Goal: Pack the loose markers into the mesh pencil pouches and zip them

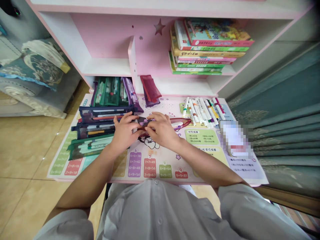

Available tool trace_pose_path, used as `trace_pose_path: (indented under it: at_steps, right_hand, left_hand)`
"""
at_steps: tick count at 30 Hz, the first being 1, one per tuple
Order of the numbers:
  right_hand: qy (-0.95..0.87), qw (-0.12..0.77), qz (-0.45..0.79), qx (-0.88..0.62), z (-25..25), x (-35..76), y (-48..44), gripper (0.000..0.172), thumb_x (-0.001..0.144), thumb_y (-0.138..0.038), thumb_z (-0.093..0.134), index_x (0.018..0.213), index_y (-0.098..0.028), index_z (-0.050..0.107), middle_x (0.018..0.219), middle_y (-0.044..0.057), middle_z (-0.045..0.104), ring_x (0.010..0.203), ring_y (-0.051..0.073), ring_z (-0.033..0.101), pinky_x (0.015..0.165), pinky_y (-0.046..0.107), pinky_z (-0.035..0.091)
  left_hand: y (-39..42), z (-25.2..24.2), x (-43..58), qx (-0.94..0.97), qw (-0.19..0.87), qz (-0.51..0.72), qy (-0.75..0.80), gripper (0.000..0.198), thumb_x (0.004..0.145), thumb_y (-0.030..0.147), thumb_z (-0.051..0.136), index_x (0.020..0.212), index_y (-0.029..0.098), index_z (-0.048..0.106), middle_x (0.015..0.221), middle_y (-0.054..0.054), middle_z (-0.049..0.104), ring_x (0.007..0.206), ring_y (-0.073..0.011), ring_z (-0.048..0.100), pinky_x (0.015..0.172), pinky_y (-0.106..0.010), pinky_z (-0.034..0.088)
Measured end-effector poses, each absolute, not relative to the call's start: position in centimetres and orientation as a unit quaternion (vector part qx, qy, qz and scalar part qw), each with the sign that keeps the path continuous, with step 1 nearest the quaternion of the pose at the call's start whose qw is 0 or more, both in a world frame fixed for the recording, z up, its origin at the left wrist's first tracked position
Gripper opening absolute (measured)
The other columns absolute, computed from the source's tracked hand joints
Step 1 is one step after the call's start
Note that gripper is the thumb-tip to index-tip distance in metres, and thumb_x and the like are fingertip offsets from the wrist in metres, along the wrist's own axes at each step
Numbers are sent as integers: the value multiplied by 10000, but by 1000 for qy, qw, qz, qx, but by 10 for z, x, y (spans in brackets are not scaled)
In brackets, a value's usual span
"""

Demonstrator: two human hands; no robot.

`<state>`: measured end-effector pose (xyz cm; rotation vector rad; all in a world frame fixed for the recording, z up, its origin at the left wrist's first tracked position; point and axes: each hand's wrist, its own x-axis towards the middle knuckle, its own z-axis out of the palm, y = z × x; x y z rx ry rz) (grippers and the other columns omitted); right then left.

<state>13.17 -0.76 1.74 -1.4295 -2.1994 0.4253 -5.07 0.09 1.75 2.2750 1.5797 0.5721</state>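
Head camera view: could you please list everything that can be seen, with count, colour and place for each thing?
red mesh pouch: one, red, desk centre, held by both hands
filled pouches: three, purple, navy and green, lying left on the desk
standing pouches: several, green and purple, under the left shelf
empty pouch: one, dark red, leaning at the back
loose markers: roughly a dozen, white with coloured caps, back right of the desk
books: one stack, mixed colours, right shelf
desk mat: one, pastel with number tables, covers the desk
curtain: one, teal, far right
left hand: on the pouch's left end
right hand: on its middle
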Motion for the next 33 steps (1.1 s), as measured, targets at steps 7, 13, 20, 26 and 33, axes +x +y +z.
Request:
trace_pose_path:
  at_steps: [7,13,20,26,33]
  right_hand:
    - [-802,239,154,-525,18,133,-7,206,900,-200,609,730,-197,726,1255,104,689,1346,334,494,1102,601,336]
    - [-800,233,154,-532,20,133,-6,205,892,-192,612,722,-195,726,1253,105,691,1345,340,499,1102,610,347]
    - [-800,229,154,-533,21,135,-5,207,894,-196,610,728,-192,734,1250,104,688,1352,338,489,1100,602,347]
    - [-799,233,151,-533,19,136,-4,217,892,-199,607,708,-199,722,1252,105,686,1346,340,489,1085,618,338]
    - [-801,232,152,-531,19,137,-4,228,894,-200,602,700,-198,720,1246,107,685,1337,347,491,1078,636,331]
  left_hand:
    - [2,18,-50,794,163,201,550,51,803,239,799,781,271,765,1288,-52,701,1415,-332,459,1148,-747,143]
    - [2,19,-50,792,161,198,554,55,791,247,812,783,277,767,1276,-45,707,1409,-341,467,1155,-752,146]
    - [2,21,-49,791,162,199,556,61,787,240,813,772,274,764,1274,-42,708,1404,-348,473,1152,-758,156]
    - [1,22,-49,789,164,197,558,72,784,234,819,768,271,759,1283,-43,704,1413,-336,464,1156,-758,152]
    - [2,21,-50,791,163,196,557,63,790,238,810,777,276,762,1284,-33,701,1413,-344,458,1152,-766,149]
